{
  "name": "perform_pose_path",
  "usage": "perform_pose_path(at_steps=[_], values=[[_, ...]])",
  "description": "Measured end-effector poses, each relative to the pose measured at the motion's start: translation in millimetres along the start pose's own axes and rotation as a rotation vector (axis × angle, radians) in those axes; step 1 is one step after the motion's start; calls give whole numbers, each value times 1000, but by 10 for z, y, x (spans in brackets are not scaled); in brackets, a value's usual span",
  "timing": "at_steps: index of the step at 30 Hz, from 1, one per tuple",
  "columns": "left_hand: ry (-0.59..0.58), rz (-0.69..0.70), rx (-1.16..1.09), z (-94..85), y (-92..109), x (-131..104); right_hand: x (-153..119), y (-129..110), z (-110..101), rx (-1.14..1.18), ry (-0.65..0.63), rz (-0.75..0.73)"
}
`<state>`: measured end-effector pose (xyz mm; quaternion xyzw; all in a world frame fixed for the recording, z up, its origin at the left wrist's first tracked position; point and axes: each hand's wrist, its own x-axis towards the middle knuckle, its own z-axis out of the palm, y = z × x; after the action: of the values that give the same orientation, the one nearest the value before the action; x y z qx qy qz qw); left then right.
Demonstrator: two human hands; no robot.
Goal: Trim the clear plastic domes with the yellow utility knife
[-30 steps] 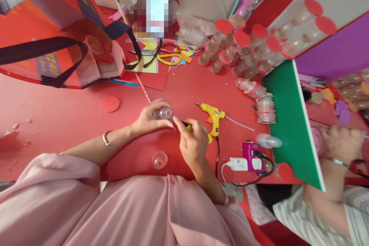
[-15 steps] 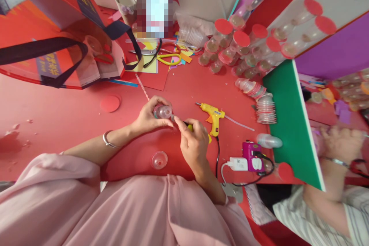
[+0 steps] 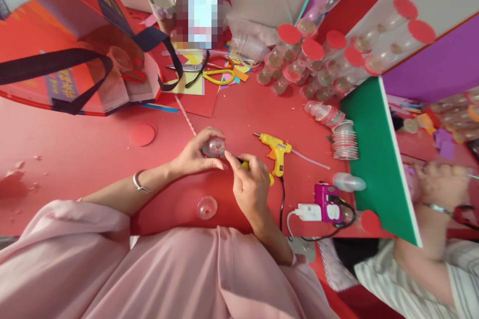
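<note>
A clear plastic dome [image 3: 215,147] is held by my left hand [image 3: 194,154], whose fingers and thumb curl round its left side. My right hand [image 3: 250,180] grips a yellow and black tool [image 3: 245,165], mostly hidden by the fingers; its tip touches the dome's right side. Another clear dome [image 3: 206,208] lies on the red table [image 3: 168,214] nearer my body. To the right of my right hand lies a yellow glue gun [image 3: 276,152]. A flat red disc [image 3: 142,135] rests left of my left hand.
Scissors [image 3: 219,77] and paper scraps lie at the back. Several red-capped clear containers [image 3: 312,50] stand back right. Stacked clear cups [image 3: 345,140] sit by a green divider [image 3: 377,159]. A red bag [image 3: 45,15] fills the left. Beyond the divider is another person's hand [image 3: 443,187].
The clear dome and my left fingers have shifted slightly right and down, and the dome is tilted a little differently. My right hand has barely moved.
</note>
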<state>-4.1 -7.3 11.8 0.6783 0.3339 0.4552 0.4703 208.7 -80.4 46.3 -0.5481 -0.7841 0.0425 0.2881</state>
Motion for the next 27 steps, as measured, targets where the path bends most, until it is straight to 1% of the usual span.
perform_pose_path(at_steps=[11, 20, 27], values=[[83, 82, 162, 8, -21, 34, 1, -18, 4, -33, 4, -16], [86, 112, 225, 9, -5, 34, 1, -33, -4, -52, -5, -7], [92, 61, 182, 20, -20, 26, 2, -29, 1, -22, -17, -9]])
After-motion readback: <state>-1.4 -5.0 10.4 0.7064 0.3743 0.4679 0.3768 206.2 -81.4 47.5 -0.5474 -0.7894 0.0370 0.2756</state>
